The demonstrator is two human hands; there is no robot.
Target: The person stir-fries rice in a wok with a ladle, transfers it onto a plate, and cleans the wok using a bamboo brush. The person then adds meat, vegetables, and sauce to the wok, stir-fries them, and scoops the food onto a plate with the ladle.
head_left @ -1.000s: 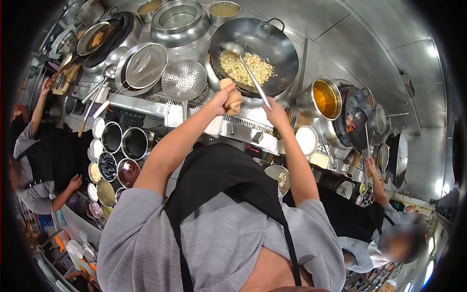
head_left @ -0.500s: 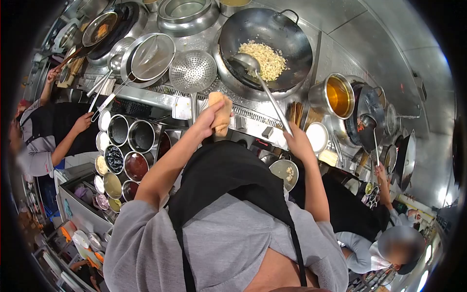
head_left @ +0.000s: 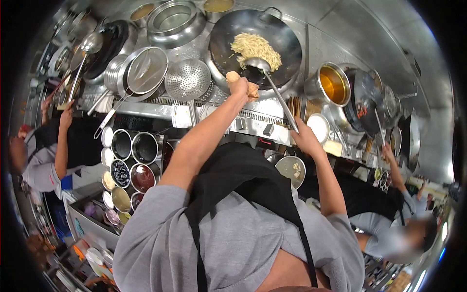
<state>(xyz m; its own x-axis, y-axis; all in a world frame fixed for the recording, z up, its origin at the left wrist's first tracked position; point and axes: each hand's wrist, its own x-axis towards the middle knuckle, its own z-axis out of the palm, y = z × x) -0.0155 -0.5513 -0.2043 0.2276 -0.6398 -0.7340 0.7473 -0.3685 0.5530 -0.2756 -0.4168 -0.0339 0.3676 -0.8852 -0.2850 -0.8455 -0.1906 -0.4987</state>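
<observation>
My left hand [head_left: 238, 87] is closed round a folded tan cloth [head_left: 252, 91] at the near rim of a large dark wok [head_left: 291, 48]. Whether it also grips the wok's rim is hidden. In my right hand [head_left: 305, 135] is the long handle of a steel ladle [head_left: 280, 97]. The ladle's bowl rests in the wok, against the near side of a heap of pale yellow, grainy food [head_left: 255, 47].
Left of the wok lie a perforated strainer [head_left: 188, 79] and a mesh strainer [head_left: 147, 70]. A pot of amber liquid [head_left: 333, 83] stands right. Sauce containers [head_left: 142, 177] are lower left. Co-workers [head_left: 44, 151] [head_left: 389, 228] stand on both sides.
My left hand with the cloth has moved up to the wok's near rim. The food has shifted and spread toward the far side. The left co-worker now holds up a ladle.
</observation>
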